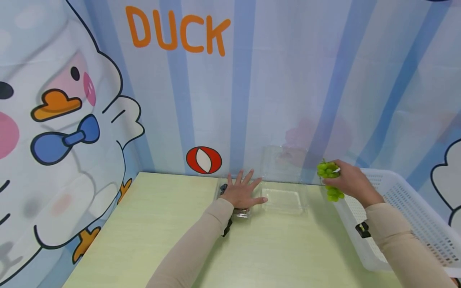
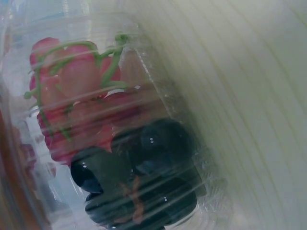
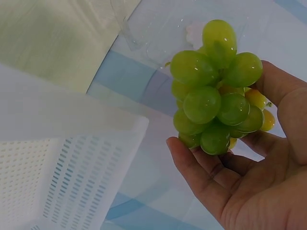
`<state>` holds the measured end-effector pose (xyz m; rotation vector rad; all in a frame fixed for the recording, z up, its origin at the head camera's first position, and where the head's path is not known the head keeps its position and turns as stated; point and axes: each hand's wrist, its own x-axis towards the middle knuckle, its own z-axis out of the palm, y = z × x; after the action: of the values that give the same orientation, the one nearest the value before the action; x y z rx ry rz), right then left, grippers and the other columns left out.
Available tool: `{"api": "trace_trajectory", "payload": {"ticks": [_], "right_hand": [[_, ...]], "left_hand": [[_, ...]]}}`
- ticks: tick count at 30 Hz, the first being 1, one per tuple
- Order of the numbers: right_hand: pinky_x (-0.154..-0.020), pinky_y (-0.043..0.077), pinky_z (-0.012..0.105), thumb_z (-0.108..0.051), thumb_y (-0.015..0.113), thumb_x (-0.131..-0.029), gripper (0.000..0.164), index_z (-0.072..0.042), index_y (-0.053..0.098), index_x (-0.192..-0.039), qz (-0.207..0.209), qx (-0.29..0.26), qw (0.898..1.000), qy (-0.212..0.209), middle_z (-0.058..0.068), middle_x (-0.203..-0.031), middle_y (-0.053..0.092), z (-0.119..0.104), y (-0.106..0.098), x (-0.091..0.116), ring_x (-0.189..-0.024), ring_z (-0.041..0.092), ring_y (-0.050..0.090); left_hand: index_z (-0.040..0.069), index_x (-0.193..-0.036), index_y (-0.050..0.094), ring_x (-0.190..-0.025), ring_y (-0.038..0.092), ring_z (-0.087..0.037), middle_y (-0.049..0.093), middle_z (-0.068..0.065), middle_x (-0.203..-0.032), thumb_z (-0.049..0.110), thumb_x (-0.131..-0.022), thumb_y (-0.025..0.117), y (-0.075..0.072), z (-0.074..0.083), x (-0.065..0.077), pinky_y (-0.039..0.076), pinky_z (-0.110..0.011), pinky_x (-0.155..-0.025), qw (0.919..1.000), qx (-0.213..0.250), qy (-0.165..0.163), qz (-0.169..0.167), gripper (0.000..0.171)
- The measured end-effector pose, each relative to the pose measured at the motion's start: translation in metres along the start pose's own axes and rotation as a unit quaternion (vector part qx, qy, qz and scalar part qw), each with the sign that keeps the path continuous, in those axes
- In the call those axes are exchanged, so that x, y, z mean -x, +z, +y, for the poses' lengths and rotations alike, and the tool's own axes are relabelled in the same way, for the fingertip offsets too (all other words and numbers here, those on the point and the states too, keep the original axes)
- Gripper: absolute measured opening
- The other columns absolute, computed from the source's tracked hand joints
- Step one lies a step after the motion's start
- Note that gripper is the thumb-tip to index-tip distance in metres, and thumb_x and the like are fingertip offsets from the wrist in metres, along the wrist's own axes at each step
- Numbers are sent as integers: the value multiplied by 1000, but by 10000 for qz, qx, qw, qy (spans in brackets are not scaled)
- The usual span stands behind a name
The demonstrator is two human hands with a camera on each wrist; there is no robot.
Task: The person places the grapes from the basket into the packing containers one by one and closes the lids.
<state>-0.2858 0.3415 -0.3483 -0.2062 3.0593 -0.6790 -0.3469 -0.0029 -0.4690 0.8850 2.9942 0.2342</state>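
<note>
My left hand (image 1: 242, 195) lies with fingers spread over a clear plastic clamshell box (image 1: 241, 214). Through its lid the left wrist view shows red grapes (image 2: 79, 76) on green stems and dark grapes (image 2: 168, 143) beside them. My right hand (image 1: 352, 182) holds a bunch of green grapes (image 3: 206, 100) between thumb and fingers, raised near the left rim of the white basket (image 1: 354, 236). A second clear box (image 1: 284, 200) stands on the table between the hands, its lid up against the backdrop; no fruit shows in it.
The pale wooden table (image 1: 144, 232) meets a blue striped backdrop (image 1: 212, 100) with duck prints at its back edge. The perforated white basket takes up the right side, under my right forearm.
</note>
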Motion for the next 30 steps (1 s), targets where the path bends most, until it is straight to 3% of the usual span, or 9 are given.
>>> {"api": "trace_trajectory", "payload": {"ticks": [9, 17, 30], "right_hand": [[-74, 55, 48, -35, 70, -95, 74, 9, 39, -147, -84, -103, 9999, -47, 26, -113, 65, -11, 4, -6, -93, 33, 66], [-79, 55, 53, -34, 70, -96, 73, 5, 40, -150, -115, -168, 9997, -112, 26, -116, 65, -15, 14, -12, -94, 33, 68], [-84, 53, 57, -37, 71, -95, 76, 4, 39, -152, -159, -100, 9996, -201, 31, -128, 60, -31, 23, -19, -107, 42, 64]], "left_hand": [[34, -164, 21, -157, 3, -41, 5, -5, -172, 79, -95, 35, 0, 0, 0, 6, -75, -115, 10000, -38, -54, -29, 84], [36, -164, 18, -157, 0, -40, 1, -3, -172, 79, -94, 35, 2, -1, -3, 3, -75, -116, 9999, -37, -92, -109, 83], [33, -164, 19, -157, 0, -40, 1, -4, -172, 79, -95, 36, 4, -1, -4, 4, -76, -115, 9999, -31, -80, -104, 84]]}}
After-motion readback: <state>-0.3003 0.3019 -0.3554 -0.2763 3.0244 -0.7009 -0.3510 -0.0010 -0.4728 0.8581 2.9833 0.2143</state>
